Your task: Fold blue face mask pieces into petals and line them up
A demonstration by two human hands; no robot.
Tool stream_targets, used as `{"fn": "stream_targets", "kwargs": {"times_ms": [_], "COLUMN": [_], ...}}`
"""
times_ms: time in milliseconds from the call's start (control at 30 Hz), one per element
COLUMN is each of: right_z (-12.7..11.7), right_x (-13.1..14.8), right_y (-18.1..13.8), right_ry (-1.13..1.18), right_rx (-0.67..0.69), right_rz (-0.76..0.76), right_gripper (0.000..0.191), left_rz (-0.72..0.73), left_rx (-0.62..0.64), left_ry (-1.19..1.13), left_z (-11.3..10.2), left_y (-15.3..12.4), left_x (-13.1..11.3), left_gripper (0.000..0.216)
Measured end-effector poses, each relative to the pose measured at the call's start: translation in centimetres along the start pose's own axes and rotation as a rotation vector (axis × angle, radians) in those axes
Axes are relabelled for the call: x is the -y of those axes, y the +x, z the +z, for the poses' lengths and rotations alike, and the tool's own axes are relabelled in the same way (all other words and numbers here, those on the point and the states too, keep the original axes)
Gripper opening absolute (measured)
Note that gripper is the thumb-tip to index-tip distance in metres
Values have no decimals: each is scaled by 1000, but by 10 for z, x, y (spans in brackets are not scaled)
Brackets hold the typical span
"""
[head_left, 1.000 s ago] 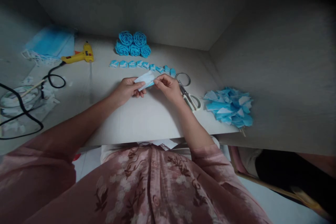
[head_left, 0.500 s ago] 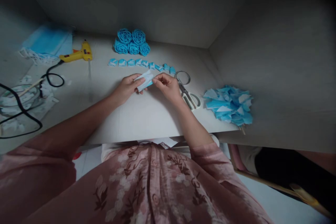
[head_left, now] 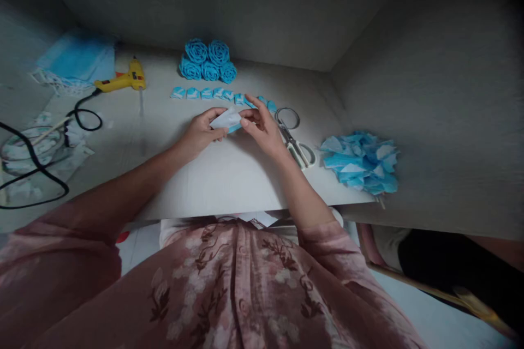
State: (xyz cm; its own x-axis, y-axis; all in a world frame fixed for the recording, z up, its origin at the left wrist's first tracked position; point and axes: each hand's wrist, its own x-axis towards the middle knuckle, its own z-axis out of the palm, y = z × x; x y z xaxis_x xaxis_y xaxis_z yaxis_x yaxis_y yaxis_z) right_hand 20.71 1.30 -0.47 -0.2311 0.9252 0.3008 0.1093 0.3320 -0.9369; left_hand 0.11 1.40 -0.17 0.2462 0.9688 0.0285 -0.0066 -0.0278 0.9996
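Note:
Both my hands hold one small piece of blue-and-white fabric [head_left: 227, 119] just above the white table [head_left: 213, 174]. My left hand [head_left: 201, 132] pinches its left side. My right hand [head_left: 262, 128] pinches its right side with thumb and forefinger, the other fingers raised. Just behind the hands lies a row of several small folded blue pieces [head_left: 221, 94]. Behind that row sit several blue fabric roses [head_left: 208, 61] in a cluster.
Scissors [head_left: 292, 139] lie right of my right hand. A heap of cut blue pieces [head_left: 362, 161] sits at the table's right edge. A yellow glue gun [head_left: 120, 80] with a black cord [head_left: 82, 114], stacked blue masks [head_left: 76, 61] and scraps are at the left.
My hands have shifted slightly away from me with the fabric piece. The fingers of my right hand have lifted and spread, and the piece looks more folded.

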Motion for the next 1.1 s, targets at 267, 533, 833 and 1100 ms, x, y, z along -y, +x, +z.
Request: {"fn": "stream_targets", "kwargs": {"times_ms": [267,533,833,1100], "right_z": [-2,2,11,3], "right_x": [-18,-27,-23,-11], "right_y": [0,2,-3,-3], "right_ry": [-38,-8,-131,-99], "right_rx": [175,99,6,20], "right_rz": [45,-16,-24,2], "right_gripper": [107,93,83,77], "left_rz": [131,39,-126,-114], "left_rx": [35,-56,15,23], "left_ry": [105,-266,-373,-137], "left_z": [-2,-2,11,5], "left_y": [2,5,-5,-5], "left_x": [5,1,4,5], "left_gripper": [64,71,23,24]}}
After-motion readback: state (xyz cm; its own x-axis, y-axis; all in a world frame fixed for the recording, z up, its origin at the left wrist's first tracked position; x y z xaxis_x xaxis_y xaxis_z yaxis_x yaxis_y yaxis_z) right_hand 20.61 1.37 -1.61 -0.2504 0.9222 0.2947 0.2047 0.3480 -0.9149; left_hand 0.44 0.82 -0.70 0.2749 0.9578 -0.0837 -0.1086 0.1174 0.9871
